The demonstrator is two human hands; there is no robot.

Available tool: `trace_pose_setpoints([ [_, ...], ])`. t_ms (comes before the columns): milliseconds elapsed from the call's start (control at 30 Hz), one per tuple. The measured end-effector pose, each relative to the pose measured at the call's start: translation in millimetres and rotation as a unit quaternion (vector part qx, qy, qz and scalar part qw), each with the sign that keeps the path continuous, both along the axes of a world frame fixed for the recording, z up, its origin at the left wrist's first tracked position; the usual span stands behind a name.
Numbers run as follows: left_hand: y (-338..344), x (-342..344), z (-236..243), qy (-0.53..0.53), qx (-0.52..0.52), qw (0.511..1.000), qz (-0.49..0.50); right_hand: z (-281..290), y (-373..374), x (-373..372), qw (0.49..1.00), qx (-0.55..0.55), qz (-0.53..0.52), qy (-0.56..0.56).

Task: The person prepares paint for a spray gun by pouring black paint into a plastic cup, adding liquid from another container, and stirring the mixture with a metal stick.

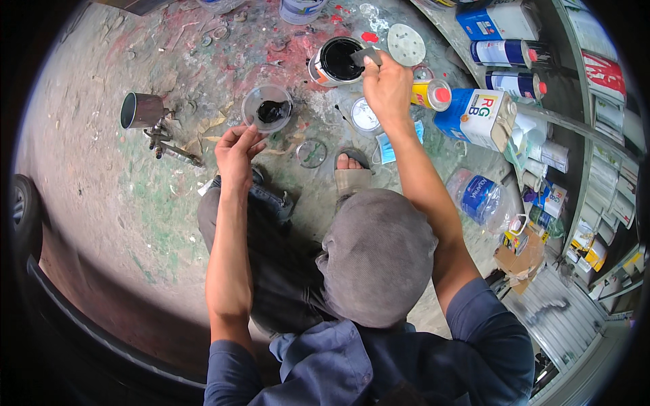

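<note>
Right hand (387, 86): raised over the rim of an open paint can (336, 61), fingers pinched shut on a small flat grey scraper (366, 56) whose blade reaches over the can's black contents. Left hand (237, 150): fingers curled up to the near edge of a clear plastic cup (267, 107) holding a pool of black paint; whether the cup is lifted or resting on the ground cannot be told. Between the two hands, slightly toward the person: a round can lid (365, 115) lying flat, a clear disc (311, 153), and one sandalled foot (351, 169). Just right of the right hand: a yellow tin with a red cap (431, 94), then a blue-and-white rectangular canister (477, 116) lying on its side. Beyond the right hand: a white perforated sanding disc (406, 44) on the ground. Left of the left hand, well apart: a spray gun with a metal cup (150, 120) lying on its side (cup mouth facing left). Farther right: shelving (596, 135) stocked with cans and cartons. Ground: paint-stained concrete (101, 183), red and green smears.
</note>
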State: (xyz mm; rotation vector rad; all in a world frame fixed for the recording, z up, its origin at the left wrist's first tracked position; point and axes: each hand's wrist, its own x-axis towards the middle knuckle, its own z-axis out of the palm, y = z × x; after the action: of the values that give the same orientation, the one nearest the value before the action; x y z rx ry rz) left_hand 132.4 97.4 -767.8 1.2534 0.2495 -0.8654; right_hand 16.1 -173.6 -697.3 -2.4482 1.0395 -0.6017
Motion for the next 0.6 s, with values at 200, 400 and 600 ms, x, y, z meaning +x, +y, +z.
trace_pose_setpoints([
  [200, -2.5, -2.3, 3.1, -0.016, -0.006, 1.0, -0.01, -4.6, -10.9, -5.3, 0.94, 0.294, -0.119, -0.125],
  [400, -11.8, -4.7, 16.0, -0.038, 0.029, 0.999, -0.012, -7.8, -23.4, -33.5, 0.833, 0.384, -0.224, -0.33],
  [600, -45.4, -6.2, 40.0, -0.178, 0.041, 0.983, 0.025, 25.6, -20.0, -64.2, 0.827, 0.355, -0.199, -0.389],
])
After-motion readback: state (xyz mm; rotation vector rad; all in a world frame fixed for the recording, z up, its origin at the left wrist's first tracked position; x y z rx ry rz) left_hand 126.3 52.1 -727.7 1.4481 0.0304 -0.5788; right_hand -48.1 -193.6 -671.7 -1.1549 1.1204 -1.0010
